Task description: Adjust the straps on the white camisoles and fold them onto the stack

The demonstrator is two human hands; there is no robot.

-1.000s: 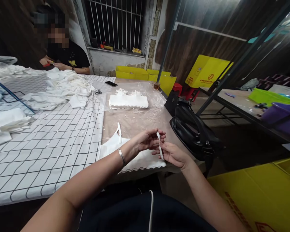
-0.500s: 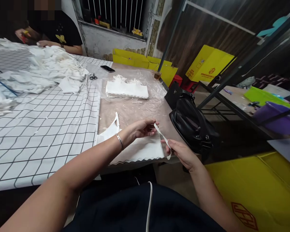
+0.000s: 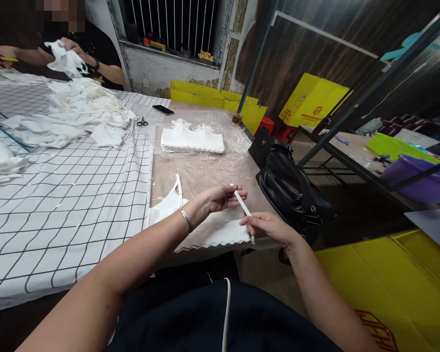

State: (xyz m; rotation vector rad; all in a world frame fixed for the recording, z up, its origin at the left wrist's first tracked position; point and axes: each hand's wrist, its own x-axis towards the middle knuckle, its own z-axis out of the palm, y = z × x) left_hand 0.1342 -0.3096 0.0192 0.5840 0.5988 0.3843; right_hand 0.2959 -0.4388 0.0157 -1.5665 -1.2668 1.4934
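Note:
A white camisole-style top with a wavy lower edge lies flat on the plastic-covered table in front of me. One thin shoulder strap rises at its left side. My left hand, with a silver bangle at the wrist, holds the upper end of a narrow white strap between thumb and fingers. Lower down, my right hand pinches the same strap, and its tail hangs below the fingers. The strap runs taut and slanting between both hands, over the top's right side. Where it joins the top is hidden.
A stack of folded white tops lies farther back, near a phone and small scissors. A black bag sits at the right edge. Across the table, a person handles white cloth beside a heap of garments.
The strap, twisted before, is now straighter between my hands. My left fingers have stretched out more. The person across has lifted a white piece off the heap.

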